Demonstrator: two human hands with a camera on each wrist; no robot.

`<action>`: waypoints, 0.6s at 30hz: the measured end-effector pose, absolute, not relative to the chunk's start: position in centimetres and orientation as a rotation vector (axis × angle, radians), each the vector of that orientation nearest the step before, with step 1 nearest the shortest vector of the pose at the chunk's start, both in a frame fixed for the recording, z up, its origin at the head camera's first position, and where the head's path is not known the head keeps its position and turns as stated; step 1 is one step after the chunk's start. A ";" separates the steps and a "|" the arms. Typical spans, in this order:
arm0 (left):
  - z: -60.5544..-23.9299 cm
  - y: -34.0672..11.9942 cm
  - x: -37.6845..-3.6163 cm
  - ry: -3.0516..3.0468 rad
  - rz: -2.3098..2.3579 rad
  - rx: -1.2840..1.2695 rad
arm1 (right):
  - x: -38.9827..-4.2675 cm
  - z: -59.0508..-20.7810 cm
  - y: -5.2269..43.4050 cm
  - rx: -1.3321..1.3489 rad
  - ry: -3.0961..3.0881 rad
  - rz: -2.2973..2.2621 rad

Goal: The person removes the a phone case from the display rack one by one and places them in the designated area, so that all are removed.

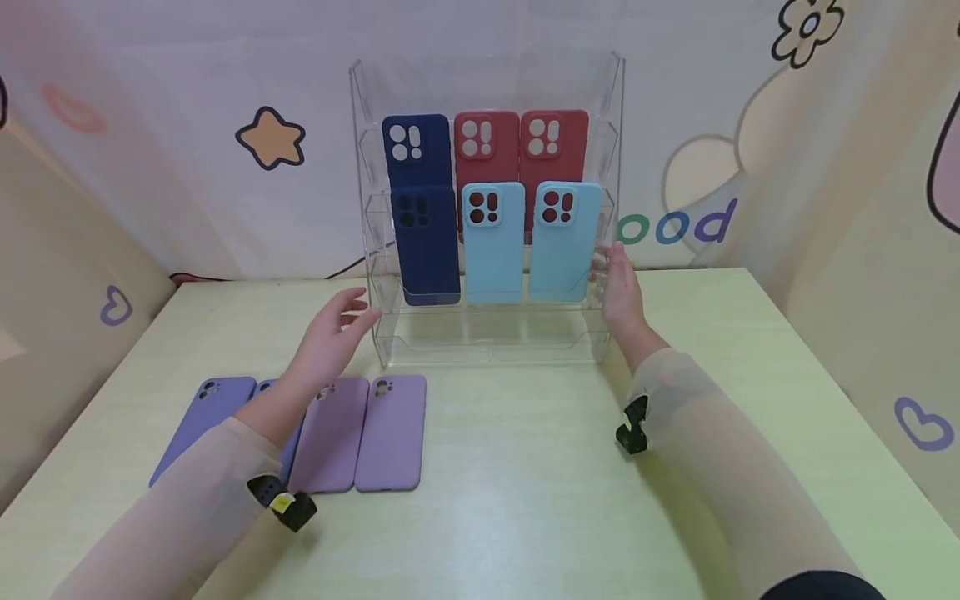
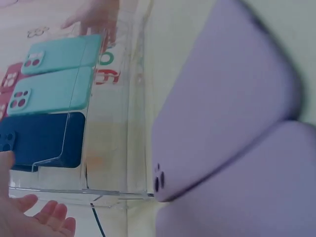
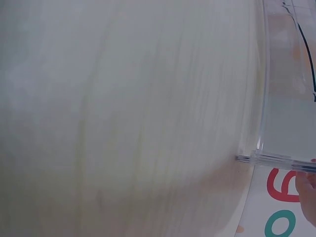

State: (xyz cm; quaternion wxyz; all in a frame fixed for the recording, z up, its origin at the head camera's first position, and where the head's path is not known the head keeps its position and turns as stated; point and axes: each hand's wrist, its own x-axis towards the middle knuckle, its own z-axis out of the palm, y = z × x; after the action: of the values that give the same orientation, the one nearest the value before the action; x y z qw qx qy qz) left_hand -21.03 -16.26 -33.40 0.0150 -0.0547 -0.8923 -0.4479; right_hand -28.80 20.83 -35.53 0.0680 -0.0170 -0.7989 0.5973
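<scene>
Between open hands — left hand (image 1: 335,329), right hand (image 1: 618,287) — acrylic rack (image 1: 487,333).

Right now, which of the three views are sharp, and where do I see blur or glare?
Head view: evenly lit and sharp, with faint reflections on the clear acrylic rack. Left wrist view: the purple cases fill the frame close up and look soft, while the light blue cases are clearer. Right wrist view: mostly the pale table, washed out and blurred.

Both arms reach forward in pale sheer sleeves, each with a black strap at the wrist. The left hand (image 1: 330,333) hovers with fingers spread and relaxed, palm turned inward. The right hand (image 1: 619,287) stands upright, fingers straight.
</scene>
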 end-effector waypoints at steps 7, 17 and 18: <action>-32.5 -15.1 -25.4 -2.605 -1.915 -0.114 | -28.9 -35.7 20.8 -0.030 -2.366 1.806; -33.6 -14.0 -29.1 -2.361 -2.264 0.020 | -28.8 -35.9 20.6 -0.030 -2.319 1.867; -33.8 -13.8 -29.3 -2.353 -2.251 0.033 | -28.8 -35.9 20.7 -0.034 -2.323 1.870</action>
State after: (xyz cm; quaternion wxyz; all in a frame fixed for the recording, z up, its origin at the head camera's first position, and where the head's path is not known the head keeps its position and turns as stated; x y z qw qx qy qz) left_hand -29.32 -13.81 -33.83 -0.0573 0.0103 -0.7215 -0.6900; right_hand -28.80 20.67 -35.87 0.0796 -0.0114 -0.7765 0.6250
